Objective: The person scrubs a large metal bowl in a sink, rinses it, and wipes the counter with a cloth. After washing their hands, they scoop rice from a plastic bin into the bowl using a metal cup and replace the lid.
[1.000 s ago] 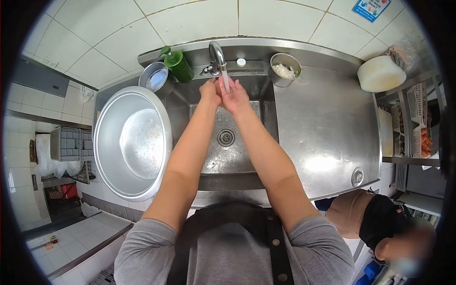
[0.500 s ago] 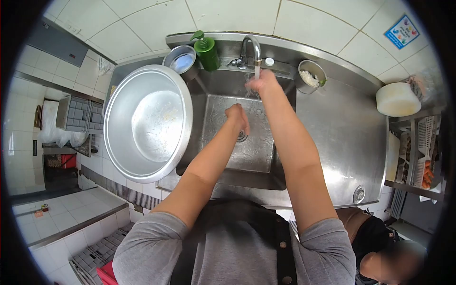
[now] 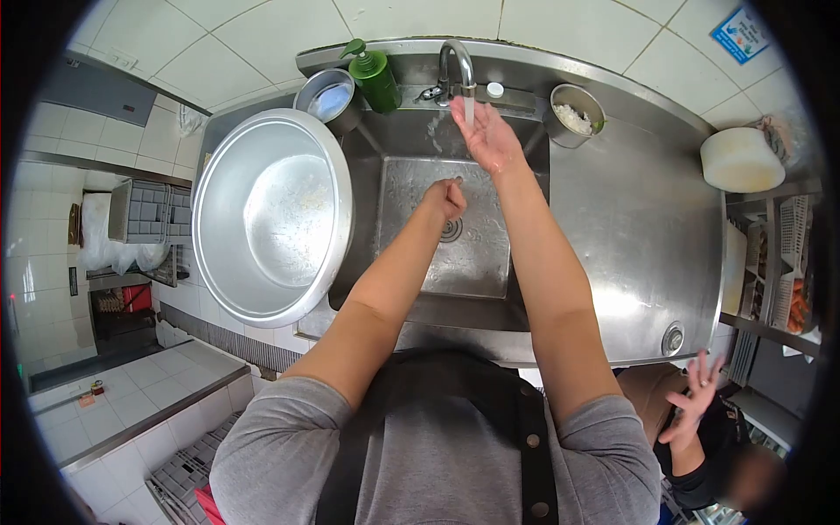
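Water runs from the curved faucet (image 3: 458, 63) onto my right hand (image 3: 486, 136), which is palm up with its fingers stretched out and nothing in it. Lower and to the left, my left hand (image 3: 446, 199) hangs over the steel sink (image 3: 420, 284), near the drain (image 3: 451, 230). Its fingers are curled in, and whether anything is between them is hidden. Neither hand touches the other.
A big metal basin (image 3: 293, 227) rests left of the sink, by a green pump bottle (image 3: 376, 80) and a metal pot (image 3: 331, 98). Right stand a pot of white pieces (image 3: 574, 116) and a white round block (image 3: 742, 161). A co-worker's raised hand (image 3: 694, 402) shows at lower right.
My right hand has turned palm up and opened under the water. My left hand's fingers have curled in. The co-worker's hand has come into view.
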Demonstrator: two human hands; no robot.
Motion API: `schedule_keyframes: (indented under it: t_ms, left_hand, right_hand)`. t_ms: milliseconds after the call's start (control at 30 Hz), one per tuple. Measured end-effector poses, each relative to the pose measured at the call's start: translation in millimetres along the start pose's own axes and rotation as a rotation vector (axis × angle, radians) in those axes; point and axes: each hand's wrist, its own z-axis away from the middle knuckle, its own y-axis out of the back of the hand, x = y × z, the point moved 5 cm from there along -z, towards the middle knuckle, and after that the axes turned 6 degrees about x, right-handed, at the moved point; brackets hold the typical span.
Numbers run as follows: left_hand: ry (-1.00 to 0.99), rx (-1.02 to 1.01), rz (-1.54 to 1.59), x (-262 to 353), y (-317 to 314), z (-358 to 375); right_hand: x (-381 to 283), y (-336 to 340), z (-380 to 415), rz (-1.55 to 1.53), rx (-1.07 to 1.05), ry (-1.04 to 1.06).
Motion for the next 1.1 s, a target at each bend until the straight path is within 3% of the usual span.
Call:
schedule_keyframes:
  t_ms: [100,167,200,267,367,400,433,500,567,667,733,767,833,900,1067,1100]
  left_hand:
    - [0.014,-0.076,-0.115,-7,13,-4]
    - [-0.03,-0.071,-0.179,-16,19,-2]
    - [-0.095,0.009,-0.201,-19,20,4]
    - [-0.161,0.09,-0.217,-27,20,14]
    - [-0.209,0.244,-0.235,-22,26,26]
    - [-0.178,0.207,-0.178,-12,36,17]
    - [-0.159,0.194,-0.145,-6,46,7]
    - [-0.146,0.151,-0.125,0,59,2]
    - [-0.149,0.132,-0.133,0,77,1]
    - [-0.301,0.03,-0.299,-11,96,17]
    - [-0.382,0.164,-0.233,-31,93,66]
    - [-0.377,0.173,-0.238,-34,101,67]
    - [-0.306,0.092,-0.171,-39,115,59]
    - [-0.289,0.128,-0.181,-40,125,54]
    - [-0.333,0.082,-0.238,-32,153,52]
    - [-0.32,0.09,-0.256,-34,157,55]
  right_hand:
    - [10,13,-8,-0.036,0.183,-0.062]
    - [14,20,-17,0.46,0.539,-0.075]
    - [13,16,-24,0.46,0.539,-0.078]
    - [27,-15,-36,0.197,0.077,-0.322]
    - [22,-23,-31,0.119,0.028,-0.288]
    - [18,-24,-25,0.057,-0.015,-0.268]
    - [16,-19,-18,0.056,-0.009,-0.271]
    - [2,-8,-1,0.013,-0.019,-0.051]
    - [-3,4,11,0.002,-0.038,-0.054]
    - [-1,23,12,0.045,-0.019,0.005]
    - [7,49,-8,0.14,0.126,0.097]
    - [22,60,-21,0.257,0.458,0.219]
    - [66,53,-27,0.605,0.395,0.171]
    - [106,34,-24,0.531,0.139,-0.237]
    - [69,44,-29,0.42,0.119,-0.117]
    - [52,47,-25,0.271,0.116,-0.076]
